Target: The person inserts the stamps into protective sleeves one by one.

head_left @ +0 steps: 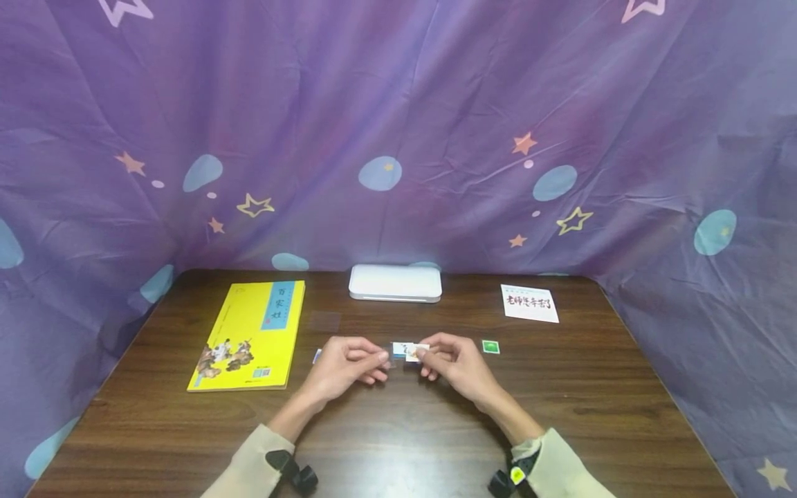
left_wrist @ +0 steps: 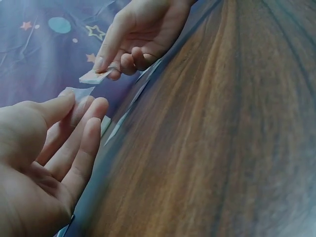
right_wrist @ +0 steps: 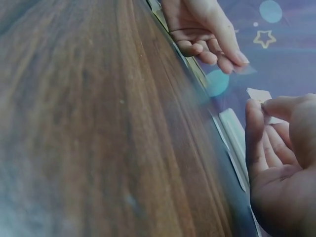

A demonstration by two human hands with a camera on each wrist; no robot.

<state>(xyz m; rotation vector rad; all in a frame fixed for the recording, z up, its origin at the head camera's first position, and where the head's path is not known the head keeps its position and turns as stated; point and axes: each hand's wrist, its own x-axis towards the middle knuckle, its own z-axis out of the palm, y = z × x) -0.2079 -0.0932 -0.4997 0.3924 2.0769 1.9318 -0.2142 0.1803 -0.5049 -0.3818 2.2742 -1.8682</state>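
Observation:
Between the thumb and fingers of my right hand [head_left: 459,365] I pinch a small white stamp-like piece [head_left: 414,354] with an orange-brown picture; its edge looks toothed in the right wrist view. My left hand [head_left: 350,363] pinches a small see-through plastic piece [left_wrist: 82,93], faint in the head view. The two pieces are held close together above the table, with a narrow gap in the left wrist view. Behind the stamp-like piece shows a small white and blue card [head_left: 399,348] with dark marks, partly covered. A blue-and-white piece [head_left: 317,356] peeks out beside the left hand.
A yellow book [head_left: 255,339] lies at the left of the brown table [head_left: 591,415]. A white case [head_left: 395,283] sits at the back. On the right are a white card with dark writing [head_left: 529,303] and a green stamp [head_left: 490,346]. A clear sheet [head_left: 325,321] lies near the book.

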